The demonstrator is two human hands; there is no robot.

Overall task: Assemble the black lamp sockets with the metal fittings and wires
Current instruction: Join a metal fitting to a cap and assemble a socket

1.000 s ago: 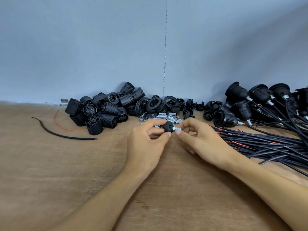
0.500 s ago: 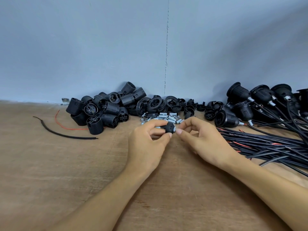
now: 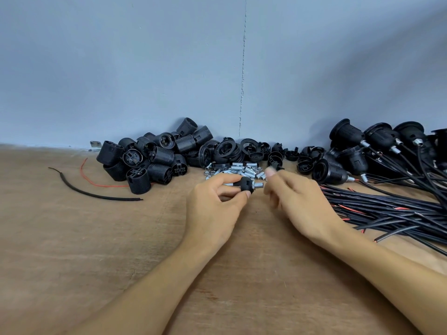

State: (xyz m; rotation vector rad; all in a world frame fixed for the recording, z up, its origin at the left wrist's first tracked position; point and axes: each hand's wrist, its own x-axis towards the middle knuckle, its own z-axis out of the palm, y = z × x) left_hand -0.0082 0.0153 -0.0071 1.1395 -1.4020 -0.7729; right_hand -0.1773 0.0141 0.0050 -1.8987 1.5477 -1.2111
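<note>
Now — left hand (image 3: 212,204) pinches socket cap (image 3: 246,183) | metal fitting (image 3: 258,184) points right, level

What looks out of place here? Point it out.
A cut black wire piece and a thin red wire lie loose on the left, apart from the wire bundle on the right.

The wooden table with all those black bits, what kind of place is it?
Probably a small workshop bench where lamp sockets get put together by hand: a heap of black socket shells, a pile of metal fittings, and a bundle of wires beside finished sockets.
</note>
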